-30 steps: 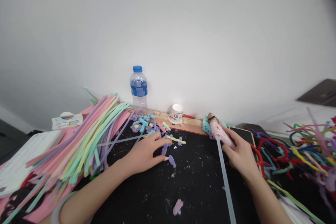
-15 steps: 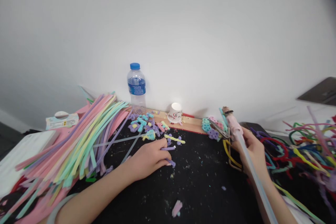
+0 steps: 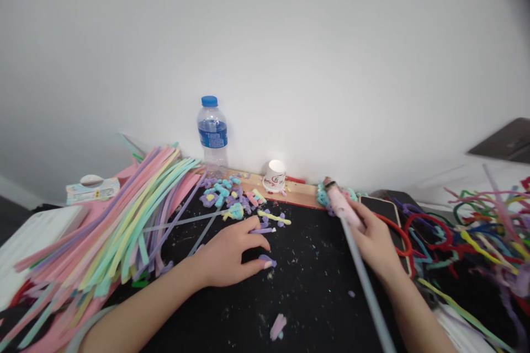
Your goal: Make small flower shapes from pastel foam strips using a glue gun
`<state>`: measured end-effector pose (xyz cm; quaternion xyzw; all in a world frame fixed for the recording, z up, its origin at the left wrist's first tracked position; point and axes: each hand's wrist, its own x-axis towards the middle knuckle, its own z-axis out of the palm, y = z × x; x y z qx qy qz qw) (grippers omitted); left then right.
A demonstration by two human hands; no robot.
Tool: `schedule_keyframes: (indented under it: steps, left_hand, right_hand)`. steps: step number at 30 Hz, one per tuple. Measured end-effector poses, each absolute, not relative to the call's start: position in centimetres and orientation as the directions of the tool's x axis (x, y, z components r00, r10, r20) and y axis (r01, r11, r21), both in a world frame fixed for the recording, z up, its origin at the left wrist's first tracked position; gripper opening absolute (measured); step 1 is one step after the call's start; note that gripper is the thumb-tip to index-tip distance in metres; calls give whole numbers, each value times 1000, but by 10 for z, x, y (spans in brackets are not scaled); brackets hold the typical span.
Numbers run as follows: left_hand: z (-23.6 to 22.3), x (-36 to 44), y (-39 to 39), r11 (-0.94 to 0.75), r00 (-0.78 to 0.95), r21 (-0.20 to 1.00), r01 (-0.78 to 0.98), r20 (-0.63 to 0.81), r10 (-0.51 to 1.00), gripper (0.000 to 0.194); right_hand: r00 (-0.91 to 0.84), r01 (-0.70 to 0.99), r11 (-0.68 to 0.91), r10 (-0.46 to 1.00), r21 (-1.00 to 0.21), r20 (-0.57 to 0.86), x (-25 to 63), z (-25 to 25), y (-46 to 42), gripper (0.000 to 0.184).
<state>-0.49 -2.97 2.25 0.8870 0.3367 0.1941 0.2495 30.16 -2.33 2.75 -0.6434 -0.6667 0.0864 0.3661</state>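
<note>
My left hand (image 3: 234,248) rests on the black work surface (image 3: 314,298), its thumb and forefinger closed around a small purple pipe-cleaner piece (image 3: 268,261). Just above these fingertips lies a short purple pipe cleaner (image 3: 263,230) with a white end; whether the other fingers touch it I cannot tell. My right hand (image 3: 370,240) is wrapped around a pale pink glue gun (image 3: 342,204). Its dark-banded nozzle points toward the wall, and a long translucent glue stick (image 3: 368,287) sticks out of its back. Beyond my left hand, twisted purple, blue and yellow pipe-cleaner shapes (image 3: 223,193) lie in a loose heap.
A water bottle (image 3: 212,135) and a paper cup (image 3: 274,175) stand against the wall. Long pastel pipe cleaners (image 3: 120,215) are piled at the left. Tangled coloured ones (image 3: 476,226) and a phone (image 3: 383,209) lie at the right. A pink scrap (image 3: 278,326) sits in front.
My right hand has moved left with the glue gun, uncovering the phone and now partly hiding the flower shapes at the back. My left hand's thumb and forefinger have shifted slightly toward me.
</note>
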Motion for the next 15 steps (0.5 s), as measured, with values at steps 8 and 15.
schedule_keyframes:
  steps: [8,15]
  left_hand:
    - [31,-9,-31,-636,669,585,502,204,715,7]
    - [28,-12,-32,-626,634,535,568,200,747,42]
  right_hand:
    - [-227,930,276,950,-242,214,274,12,-24,62]
    - [-229,937,275,949,-215,216,271,11,-27,62]
